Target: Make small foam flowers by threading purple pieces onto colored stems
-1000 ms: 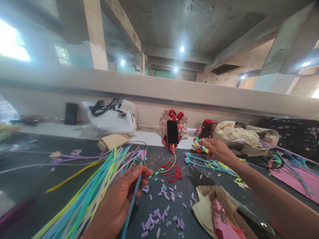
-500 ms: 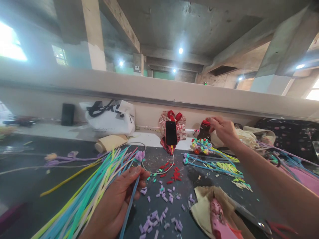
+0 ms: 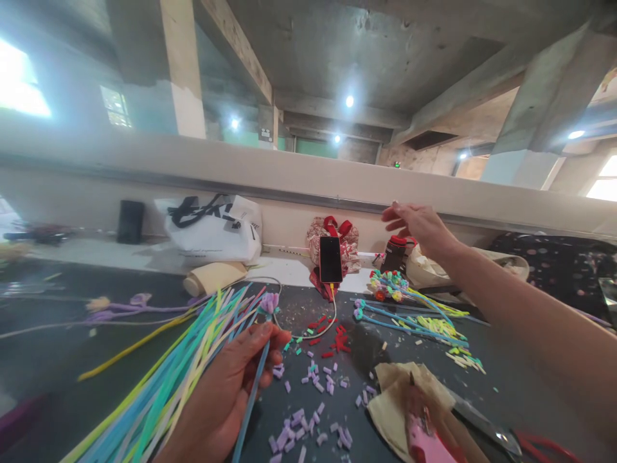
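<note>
My left hand point(image 3: 236, 379) is closed around the blue stem of a pipe-cleaner flower point(image 3: 268, 302), whose small purple head stands up above my fingers. A bundle of long pipe cleaners point(image 3: 178, 360) in green, blue, yellow and white lies beside and under that hand. My right hand point(image 3: 417, 225) is raised at the back of the table, above a dark bottle with a red cap point(image 3: 394, 252). Its fingers are loosely apart, and I see nothing between them. Short purple cut pieces point(image 3: 296, 427) are scattered right of my left hand.
A phone point(image 3: 330, 258) on a cable leans on a patterned bag. Finished flowers point(image 3: 388, 283) and blue stems lie at back right. A pink glue gun point(image 3: 424, 431) rests on a beige wrap point(image 3: 385, 405), near red-handled scissors point(image 3: 501, 434). A white bag point(image 3: 216, 231) stands back left.
My right hand has moved up and slightly left from beside the bottle's cap, and its fingers have spread. The left hand and its flower have stayed in place.
</note>
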`<state>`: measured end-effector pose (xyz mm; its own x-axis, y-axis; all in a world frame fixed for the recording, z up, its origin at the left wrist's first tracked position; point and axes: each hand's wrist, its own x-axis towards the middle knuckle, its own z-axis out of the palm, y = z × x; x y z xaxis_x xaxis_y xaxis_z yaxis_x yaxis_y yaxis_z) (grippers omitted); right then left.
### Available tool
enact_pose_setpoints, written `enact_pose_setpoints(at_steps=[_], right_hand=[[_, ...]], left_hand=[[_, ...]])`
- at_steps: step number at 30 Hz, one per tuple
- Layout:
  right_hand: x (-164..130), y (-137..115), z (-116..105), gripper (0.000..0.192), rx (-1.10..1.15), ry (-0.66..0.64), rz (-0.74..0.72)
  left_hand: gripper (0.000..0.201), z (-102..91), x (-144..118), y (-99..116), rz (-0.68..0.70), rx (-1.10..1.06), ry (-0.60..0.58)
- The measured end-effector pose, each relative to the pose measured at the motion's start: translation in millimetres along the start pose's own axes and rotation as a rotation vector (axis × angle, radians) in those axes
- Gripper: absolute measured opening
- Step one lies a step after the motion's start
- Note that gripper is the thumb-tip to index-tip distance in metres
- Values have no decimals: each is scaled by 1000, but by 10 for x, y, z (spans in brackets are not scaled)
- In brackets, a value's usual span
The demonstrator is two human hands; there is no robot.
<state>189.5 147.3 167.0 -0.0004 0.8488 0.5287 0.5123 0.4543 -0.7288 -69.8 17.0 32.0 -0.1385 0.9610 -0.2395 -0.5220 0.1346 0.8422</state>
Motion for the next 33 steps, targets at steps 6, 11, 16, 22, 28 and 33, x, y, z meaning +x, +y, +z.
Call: enact_pose_setpoints(at_steps=[6, 11, 16, 22, 28, 33], right_hand=[[-725, -252, 541, 32, 382, -434, 211], [-1015, -422, 873, 34, 589, -618, 266], [-1092, -517, 1078, 37, 740, -729, 286], [-857, -240, 943, 35, 510, -517, 243], [-587, 546, 479, 31, -228, -156, 232], [-517, 1060, 62, 22, -488, -21, 235]], left_hand=[[10, -74, 20, -38, -66, -183, -166], [7, -62, 4, -58, -55, -247, -263], [10, -46, -11, -85, -76, -197, -306], [11, -69, -8, -40, -26, -142, -292], [14, -87, -20, 35, 50, -61, -274], [17, -119, -18, 58, 90, 111, -168]])
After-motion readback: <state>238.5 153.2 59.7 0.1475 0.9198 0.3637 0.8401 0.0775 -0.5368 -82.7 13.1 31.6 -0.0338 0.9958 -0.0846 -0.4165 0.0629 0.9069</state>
